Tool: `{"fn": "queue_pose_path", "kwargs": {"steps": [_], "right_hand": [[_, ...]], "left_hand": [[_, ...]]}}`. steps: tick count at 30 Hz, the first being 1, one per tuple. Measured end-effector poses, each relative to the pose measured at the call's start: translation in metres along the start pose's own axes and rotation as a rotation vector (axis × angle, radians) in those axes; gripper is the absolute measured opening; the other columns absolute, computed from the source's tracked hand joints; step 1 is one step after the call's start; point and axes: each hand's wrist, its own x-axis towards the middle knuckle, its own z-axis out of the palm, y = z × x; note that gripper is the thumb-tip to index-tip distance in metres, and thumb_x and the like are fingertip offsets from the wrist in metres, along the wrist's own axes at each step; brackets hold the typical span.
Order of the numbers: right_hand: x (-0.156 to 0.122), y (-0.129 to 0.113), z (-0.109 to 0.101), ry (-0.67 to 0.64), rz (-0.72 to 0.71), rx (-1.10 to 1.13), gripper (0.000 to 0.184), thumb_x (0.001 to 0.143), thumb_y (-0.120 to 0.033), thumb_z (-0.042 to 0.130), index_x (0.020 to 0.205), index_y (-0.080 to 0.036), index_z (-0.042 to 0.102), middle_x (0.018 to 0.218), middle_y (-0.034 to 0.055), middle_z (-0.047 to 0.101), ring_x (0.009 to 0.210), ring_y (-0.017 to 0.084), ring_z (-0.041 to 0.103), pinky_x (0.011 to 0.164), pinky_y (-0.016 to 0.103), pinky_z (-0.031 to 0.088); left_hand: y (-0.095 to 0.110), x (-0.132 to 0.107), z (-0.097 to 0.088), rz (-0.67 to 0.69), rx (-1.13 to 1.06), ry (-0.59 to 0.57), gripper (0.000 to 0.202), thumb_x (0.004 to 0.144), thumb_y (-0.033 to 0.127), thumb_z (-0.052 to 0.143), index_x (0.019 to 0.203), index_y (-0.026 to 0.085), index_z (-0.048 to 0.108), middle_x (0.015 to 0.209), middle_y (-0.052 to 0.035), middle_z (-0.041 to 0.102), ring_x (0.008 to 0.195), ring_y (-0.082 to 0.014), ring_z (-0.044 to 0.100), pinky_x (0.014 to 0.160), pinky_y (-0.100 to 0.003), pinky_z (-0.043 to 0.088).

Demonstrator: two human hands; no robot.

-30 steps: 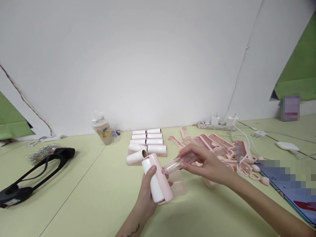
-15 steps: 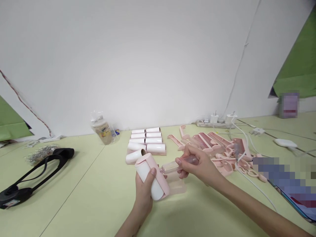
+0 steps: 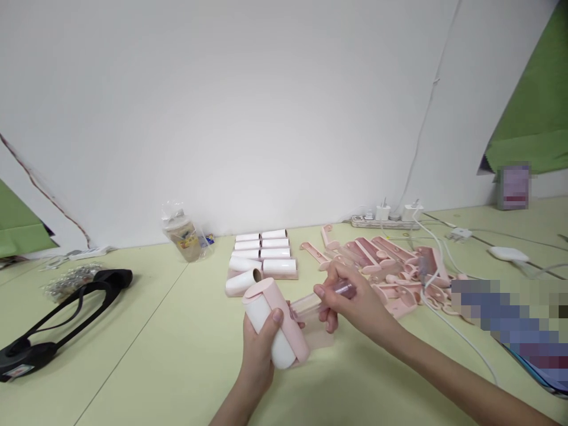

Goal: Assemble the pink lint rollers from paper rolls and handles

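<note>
My left hand (image 3: 261, 337) is wrapped round a lint roller (image 3: 286, 322), a white roll in a pink holder, tilted, thumb on the front. In my right hand (image 3: 348, 296) a clear pinkish handle (image 3: 308, 305) is pinched, its far end against the back of the holder. Whether the two parts are joined is hidden. A pale translucent piece (image 3: 319, 336) shows below the handle. Behind my hands, white rolls (image 3: 278, 253) lie in two columns, one roll (image 3: 242, 283) askew in front. Beside my right hand is a heap of pink plastic parts (image 3: 390, 254).
A bagged cup (image 3: 184, 239) stands near the wall at left. On the left side of the table lie a black strap-like frame (image 3: 84, 316) and a bag of small shiny pieces (image 3: 73, 281). A power strip (image 3: 384, 223), white cables (image 3: 448, 313) and a white mouse-like object (image 3: 509, 254) are at right.
The handle has turned slightly in my right hand and sits closer to the holder. My left hand and the lint roller have shifted a little downward.
</note>
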Motion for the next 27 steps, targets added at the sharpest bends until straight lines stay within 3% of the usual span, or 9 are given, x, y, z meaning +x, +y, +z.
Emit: {"fn": "queue_pose_path", "kwargs": {"steps": [3,6,9,11,13,16,18,22,27], "right_hand": [[0.005,0.005,0.002,-0.073,-0.071,0.100,0.042,0.064,-0.049,0.067,0.082,-0.018,0.045,0.072,0.0027,0.064,0.065,0.016,0.063,0.060,0.028,0.051],[0.008,0.009,0.006,-0.087,-0.067,0.101,0.038,0.069,-0.043,0.066,0.091,-0.019,0.048,0.088,0.0042,0.062,0.086,0.016,0.060,0.075,0.029,0.049],[0.010,0.012,0.005,-0.073,-0.057,0.074,0.031,0.074,-0.040,0.062,0.090,-0.017,0.050,0.081,0.0033,0.062,0.078,0.015,0.060,0.073,0.030,0.049],[0.013,0.015,0.000,-0.019,-0.084,-0.007,0.033,0.071,-0.038,0.065,0.091,-0.017,0.050,0.082,0.0034,0.061,0.079,0.016,0.060,0.072,0.030,0.049],[0.015,0.019,-0.005,-0.011,-0.105,-0.153,0.030,0.071,-0.037,0.065,0.090,-0.017,0.052,0.086,0.0038,0.061,0.081,0.016,0.059,0.073,0.029,0.049],[0.017,0.024,-0.011,-0.061,-0.105,-0.370,0.022,0.074,-0.035,0.059,0.086,-0.017,0.053,0.087,0.0041,0.061,0.078,0.015,0.059,0.069,0.028,0.049],[0.016,0.023,-0.015,-0.069,-0.119,-0.494,0.019,0.075,-0.033,0.057,0.083,-0.017,0.052,0.085,0.0037,0.061,0.076,0.015,0.058,0.067,0.028,0.049],[0.009,0.013,-0.022,-0.109,-0.146,-0.737,0.012,0.075,-0.029,0.054,0.081,-0.018,0.053,0.081,0.0023,0.061,0.074,0.015,0.058,0.064,0.027,0.048],[0.001,0.000,-0.024,-0.181,-0.140,-0.786,0.010,0.076,-0.027,0.052,0.079,-0.018,0.055,0.079,0.0021,0.060,0.072,0.015,0.057,0.062,0.026,0.049]], "left_hand": [[-0.009,0.005,-0.006,0.082,-0.012,-0.037,0.058,0.055,0.057,0.067,0.094,0.015,0.054,0.085,-0.0083,0.065,0.080,-0.0254,0.062,0.065,-0.032,0.051],[-0.018,0.013,-0.016,0.109,0.082,-0.235,0.073,0.053,0.066,0.063,0.105,0.017,0.050,0.103,-0.0115,0.061,0.093,-0.0290,0.057,0.074,-0.035,0.049],[-0.015,0.023,-0.029,0.133,0.410,-0.448,0.092,0.045,0.060,0.071,0.120,0.017,0.042,0.121,-0.0129,0.049,0.110,-0.0324,0.046,0.091,-0.040,0.040],[-0.009,0.031,-0.036,0.121,0.698,-0.469,0.100,0.040,0.047,0.079,0.126,0.018,0.037,0.127,-0.0130,0.042,0.117,-0.0340,0.037,0.098,-0.043,0.031],[-0.003,0.036,-0.041,0.046,0.849,-0.506,0.091,0.046,0.036,0.078,0.125,0.020,0.038,0.125,-0.0114,0.044,0.116,-0.0322,0.039,0.096,-0.043,0.033],[-0.006,0.039,-0.040,-0.062,0.762,-0.682,0.058,0.062,0.025,0.068,0.115,0.021,0.046,0.113,-0.0061,0.055,0.104,-0.0249,0.051,0.086,-0.035,0.041],[-0.016,0.039,-0.036,-0.060,0.695,-0.677,0.048,0.065,0.023,0.066,0.109,0.020,0.048,0.106,-0.0046,0.059,0.097,-0.0225,0.054,0.081,-0.032,0.043],[-0.039,0.035,-0.030,-0.006,0.654,-0.549,0.048,0.062,0.026,0.070,0.103,0.017,0.048,0.100,-0.0058,0.059,0.094,-0.0225,0.054,0.078,-0.031,0.043],[-0.039,0.031,-0.023,-0.007,0.612,-0.544,0.041,0.062,0.025,0.070,0.096,0.017,0.050,0.094,-0.0041,0.060,0.091,-0.0217,0.055,0.077,-0.029,0.042]]}}
